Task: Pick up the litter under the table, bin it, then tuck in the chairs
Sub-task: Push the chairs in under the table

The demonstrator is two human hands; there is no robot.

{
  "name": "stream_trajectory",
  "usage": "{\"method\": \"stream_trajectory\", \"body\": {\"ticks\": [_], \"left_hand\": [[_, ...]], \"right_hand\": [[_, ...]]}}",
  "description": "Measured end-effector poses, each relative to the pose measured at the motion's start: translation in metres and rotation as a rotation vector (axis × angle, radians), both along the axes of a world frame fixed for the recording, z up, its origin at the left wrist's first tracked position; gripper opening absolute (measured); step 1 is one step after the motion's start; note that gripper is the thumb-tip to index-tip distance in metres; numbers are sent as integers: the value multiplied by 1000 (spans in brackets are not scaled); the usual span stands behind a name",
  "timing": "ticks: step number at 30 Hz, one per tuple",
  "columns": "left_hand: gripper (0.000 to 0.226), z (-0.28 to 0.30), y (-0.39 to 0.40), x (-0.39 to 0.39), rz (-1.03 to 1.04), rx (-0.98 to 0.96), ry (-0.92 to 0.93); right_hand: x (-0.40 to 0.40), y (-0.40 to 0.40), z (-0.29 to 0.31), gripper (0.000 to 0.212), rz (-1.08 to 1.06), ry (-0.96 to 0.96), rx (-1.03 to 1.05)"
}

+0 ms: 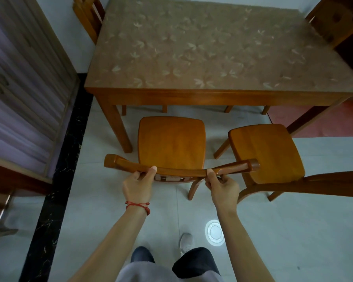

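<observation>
Head cam: both hands are gripping the curved top rail of the near chair (171, 143). The left hand (138, 185) is curling round the rail with its thumb on top, and the right hand (222, 187) is doing the same further along. That chair is sitting just short of the table (212, 96) at 12 o'clock, seat not under it. A second chair (267, 151) is standing at 3 o'clock, angled. A red string bracelet (139, 206) is sitting on the left wrist.
</observation>
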State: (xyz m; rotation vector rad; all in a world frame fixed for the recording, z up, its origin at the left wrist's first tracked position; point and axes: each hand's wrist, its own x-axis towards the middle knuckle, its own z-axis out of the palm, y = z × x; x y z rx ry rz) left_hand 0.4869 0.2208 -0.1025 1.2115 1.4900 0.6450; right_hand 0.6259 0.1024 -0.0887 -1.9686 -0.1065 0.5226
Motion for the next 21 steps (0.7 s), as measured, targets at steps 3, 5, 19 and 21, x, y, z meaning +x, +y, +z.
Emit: {"method": "stream_trajectory", "body": {"ticks": [3,5,19,21], "left_hand": [[31,0,8,25,37,1,-5],[29,2,14,41,70,-9,-29],[22,10,67,127,200,-21,-157],[23,9,78,136,209,-24,-164]], "right_hand": [[27,10,-2,26,49,-26,8],[45,17,-2,23,84,-31,14],[136,84,2,23,188,-45,63],[145,96,1,21,183,-42,62]]}}
